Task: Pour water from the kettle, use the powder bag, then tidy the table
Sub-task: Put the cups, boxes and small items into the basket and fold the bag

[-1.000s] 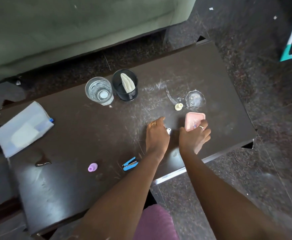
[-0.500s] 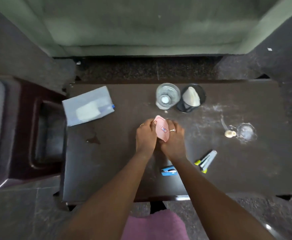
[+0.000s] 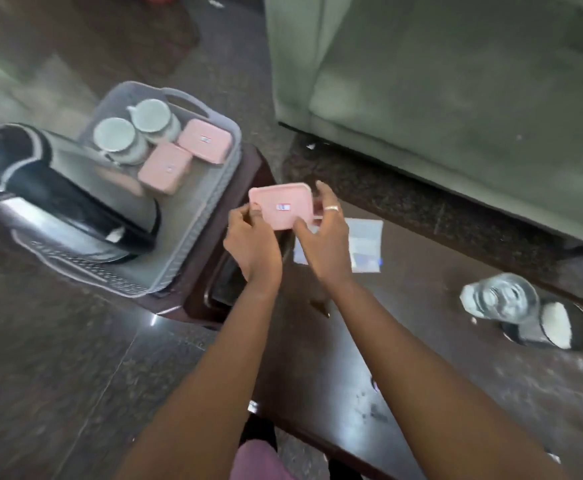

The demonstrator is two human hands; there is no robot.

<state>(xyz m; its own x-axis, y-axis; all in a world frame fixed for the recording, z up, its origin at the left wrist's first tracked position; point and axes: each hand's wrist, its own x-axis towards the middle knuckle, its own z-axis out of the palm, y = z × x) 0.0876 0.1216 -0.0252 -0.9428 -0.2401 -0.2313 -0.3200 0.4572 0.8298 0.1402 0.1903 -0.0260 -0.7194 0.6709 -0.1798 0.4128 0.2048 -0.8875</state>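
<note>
Dark table (image 3: 421, 358): left hand (image 3: 252, 244) and right hand (image 3: 324, 244) grip pink box (image 3: 281, 207), since carried leftward toward grey basket (image 3: 193, 244); kettle (image 3: 58, 202) beyond; powder bag (image 3: 366, 244) beneath right hand.

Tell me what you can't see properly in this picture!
Head view only:
- Pink box: the closed lid hides its contents; the left hand and right hand cover its lower corners.
- Lid sticker: too small to read.
- Plastic bag: partly behind the right hand.
- Kettle: blurred, cut off by the left edge.
- Black cup: partly hidden by the glass.
</note>
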